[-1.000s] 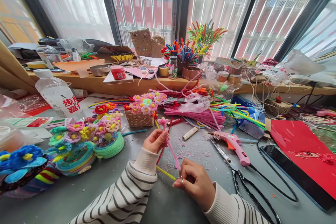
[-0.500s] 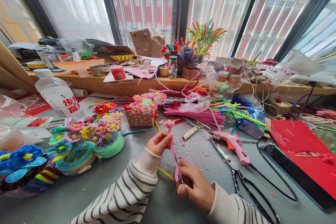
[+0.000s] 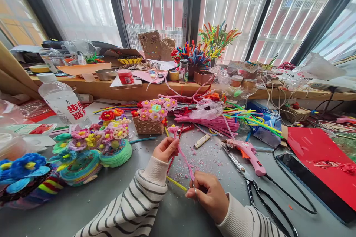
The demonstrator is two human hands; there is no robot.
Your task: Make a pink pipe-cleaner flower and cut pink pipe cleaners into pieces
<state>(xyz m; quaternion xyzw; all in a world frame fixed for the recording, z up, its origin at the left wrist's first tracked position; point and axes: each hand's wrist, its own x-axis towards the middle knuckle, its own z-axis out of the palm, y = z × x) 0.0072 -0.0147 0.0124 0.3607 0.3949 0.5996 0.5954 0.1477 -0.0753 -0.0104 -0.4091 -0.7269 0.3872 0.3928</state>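
Note:
My left hand pinches the stem of a pink pipe-cleaner flower with a yellow centre, just under its head. From there the pink stem slants down toward my right hand. My right hand is closed around a thin metal tool, mostly hidden by the fingers, so its exact kind cannot be made out. The tool's tip is at the stem's lower end. A thin dark red strand shows beside and below my left hand. Under both hands a yellow pipe cleaner lies on the grey table.
To the right lie large scissors, a pink glue gun and a phone. Finished flower pots stand left, near a water bottle. Pink pipe cleaners and a lighter lie behind the hands.
The flower and my left hand have shifted slightly left, and the stem now slants more. The metal tool has moved from alongside the stem to its lower end. The dark red strand shows more.

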